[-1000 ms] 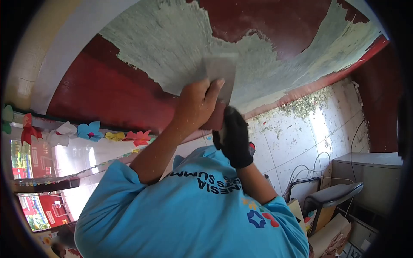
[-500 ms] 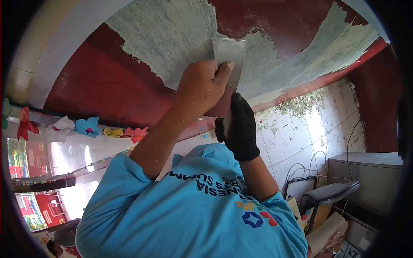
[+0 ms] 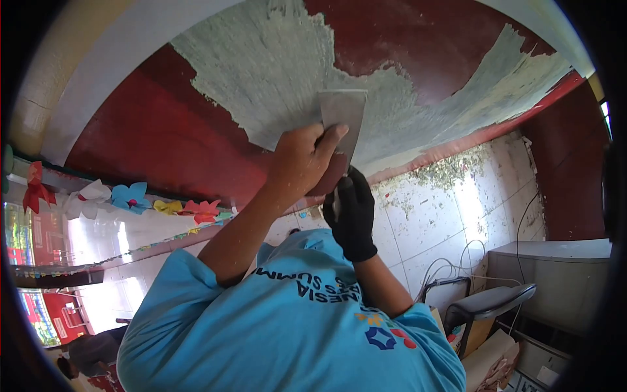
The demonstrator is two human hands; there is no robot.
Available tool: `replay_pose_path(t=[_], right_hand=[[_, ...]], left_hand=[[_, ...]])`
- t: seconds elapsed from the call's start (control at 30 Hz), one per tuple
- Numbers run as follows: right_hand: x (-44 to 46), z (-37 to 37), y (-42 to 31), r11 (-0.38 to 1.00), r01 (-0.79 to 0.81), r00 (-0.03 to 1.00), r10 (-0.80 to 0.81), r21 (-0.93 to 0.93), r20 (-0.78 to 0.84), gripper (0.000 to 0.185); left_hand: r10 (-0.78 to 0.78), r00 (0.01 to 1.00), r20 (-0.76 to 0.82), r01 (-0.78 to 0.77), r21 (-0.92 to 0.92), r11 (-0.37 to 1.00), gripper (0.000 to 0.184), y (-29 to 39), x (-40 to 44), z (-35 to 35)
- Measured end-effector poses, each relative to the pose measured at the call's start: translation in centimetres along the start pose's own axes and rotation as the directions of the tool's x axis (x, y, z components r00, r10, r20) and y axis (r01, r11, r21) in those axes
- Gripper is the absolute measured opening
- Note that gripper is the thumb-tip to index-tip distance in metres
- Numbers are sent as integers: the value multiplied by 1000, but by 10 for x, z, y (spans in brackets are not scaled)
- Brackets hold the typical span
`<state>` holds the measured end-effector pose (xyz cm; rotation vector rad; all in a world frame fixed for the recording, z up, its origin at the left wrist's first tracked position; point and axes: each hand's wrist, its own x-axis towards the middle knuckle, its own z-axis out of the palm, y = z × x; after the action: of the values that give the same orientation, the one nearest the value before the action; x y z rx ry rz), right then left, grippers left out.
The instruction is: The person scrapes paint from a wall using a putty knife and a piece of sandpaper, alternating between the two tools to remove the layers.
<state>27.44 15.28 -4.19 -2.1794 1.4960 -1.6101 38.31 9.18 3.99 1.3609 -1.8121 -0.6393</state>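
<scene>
My left hand, bare, presses on the flat metal blade of a scraper, its thumb lying along the blade. My right hand, in a black glove, is wrapped round the scraper's handle end below. The wide blade edge lies over a rough grey-green patch of the wall, where paint is gone. Dark red paint surrounds the patch with jagged edges. Small flecks dot my left hand and forearm.
Paint scraps litter the white tiled floor. At the right are a chair armrest, cables and a grey cabinet. Paper flowers hang at the left. Another person is at the lower left.
Both hands and the scraper went up the wall, then came back down toward my body. The view has shifted slightly, and more of the other person shows.
</scene>
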Motion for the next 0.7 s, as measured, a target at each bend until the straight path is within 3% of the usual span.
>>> replay_pose_path(t=[0.03,0.07,0.1,0.13,0.17,0.2,0.27,0.3,0.43,0.53,0.67,0.7], right_hand=[[9,-6,-12,919,-288,958,283,269,58,23],[15,-11,-23,682,-544,831,520,489,198,25],[12,-7,-23,670,-562,819,533,485,212,25],[13,0,-19,899,-328,944,323,291,67,25],[17,6,-15,998,-38,999,39,46,-29,24],[15,5,-20,998,-35,999,37,49,-30,24],[11,1,-31,926,-344,932,316,158,176,28],[4,7,-21,995,-69,997,66,78,37,32],[29,-6,-50,981,-92,996,91,174,10,35],[16,3,-51,990,-100,995,99,99,21,37],[34,-6,-60,954,-185,979,159,234,126,40],[33,-1,-62,971,-132,991,122,198,59,41]], left_hand=[[11,1000,-8,-11,0,1000,48,8,8,-4],[42,999,-10,-42,22,999,47,20,17,-12],[54,999,0,-54,42,998,47,24,16,-15],[37,999,5,-37,43,998,47,21,14,-15],[-6,1000,8,6,42,999,46,19,18,-17],[-48,999,13,48,42,998,44,16,19,-19],[-12,1000,28,11,37,999,44,6,0,-21],[14,999,49,-16,25,1000,43,3,-6,-21],[38,997,64,-46,115,992,41,25,7,-37],[67,997,24,-69,66,995,41,19,2,-37],[-14,997,76,5,121,993,40,35,11,-49],[-62,993,105,44,170,984,39,43,16,-53]])
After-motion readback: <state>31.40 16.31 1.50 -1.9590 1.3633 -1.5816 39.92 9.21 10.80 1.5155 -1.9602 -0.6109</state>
